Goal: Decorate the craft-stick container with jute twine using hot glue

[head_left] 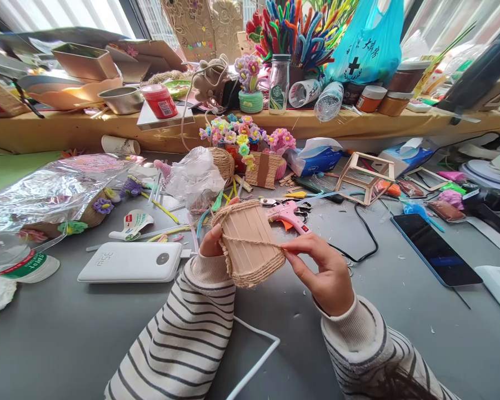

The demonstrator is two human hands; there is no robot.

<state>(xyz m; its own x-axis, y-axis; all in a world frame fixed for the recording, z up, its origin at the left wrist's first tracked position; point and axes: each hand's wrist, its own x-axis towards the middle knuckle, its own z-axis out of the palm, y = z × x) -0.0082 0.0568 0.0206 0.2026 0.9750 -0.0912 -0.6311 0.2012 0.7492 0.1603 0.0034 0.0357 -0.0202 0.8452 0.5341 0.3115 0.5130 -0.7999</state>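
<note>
I hold a small pot (248,240) made of upright popsicle sticks, with jute twine wound round its top and bottom rims and one strand crossing its middle. My left hand (212,242) grips its left side from behind, mostly hidden, thumb showing. My right hand (324,272) pinches the twine strand at the pot's right edge with thumb and forefinger. Both wrists wear striped sleeves. A pink glue gun (289,214) lies on the grey table (66,333) just behind the pot.
A white power bank (131,261) lies left of my hands, with its white cable (256,355) running under my arms. A dark phone (435,248) lies at right. Pipe-cleaner flowers (245,136), a wooden stick frame (366,175), tissue packs and foil wrap (54,189) crowd the back.
</note>
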